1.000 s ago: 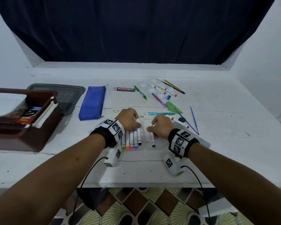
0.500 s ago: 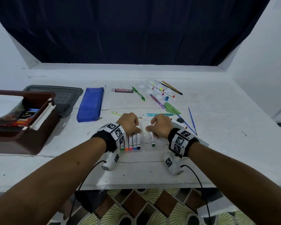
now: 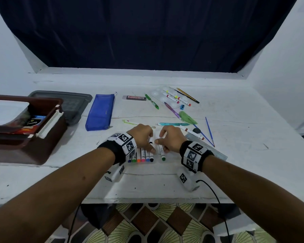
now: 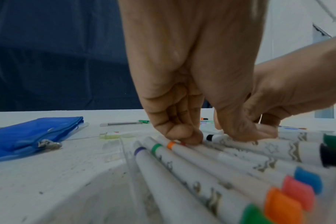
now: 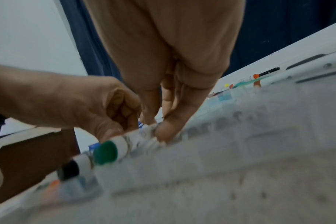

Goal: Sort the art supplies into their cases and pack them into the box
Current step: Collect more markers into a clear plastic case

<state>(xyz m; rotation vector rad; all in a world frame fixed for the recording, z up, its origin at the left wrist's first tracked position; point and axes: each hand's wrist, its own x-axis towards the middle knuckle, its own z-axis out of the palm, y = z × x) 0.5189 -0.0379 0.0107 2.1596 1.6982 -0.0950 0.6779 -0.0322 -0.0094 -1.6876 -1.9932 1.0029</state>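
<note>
A row of white markers (image 3: 140, 156) with coloured caps lies side by side in a clear plastic marker case (image 5: 240, 151) near the table's front edge. My left hand (image 3: 142, 137) sits over their far ends with its fingers curled. It pinches the black-capped marker (image 4: 278, 150) between thumb and fingers. A green-capped marker (image 3: 162, 153) lies apart to the right of the row. My right hand (image 3: 168, 138) pinches its barrel (image 5: 136, 136) with curled fingers. The two hands almost touch.
A brown box (image 3: 42, 151) with items inside stands at the left, with its grey lid (image 3: 74, 102) behind it. A blue pencil case (image 3: 99, 113) lies beyond my left hand. Loose pens, an eraser (image 3: 134, 97), brushes and a ruler (image 3: 211, 148) are scattered at the back right.
Both hands stay over the markers. They have parted slightly, so the black marker's end now shows between them.
</note>
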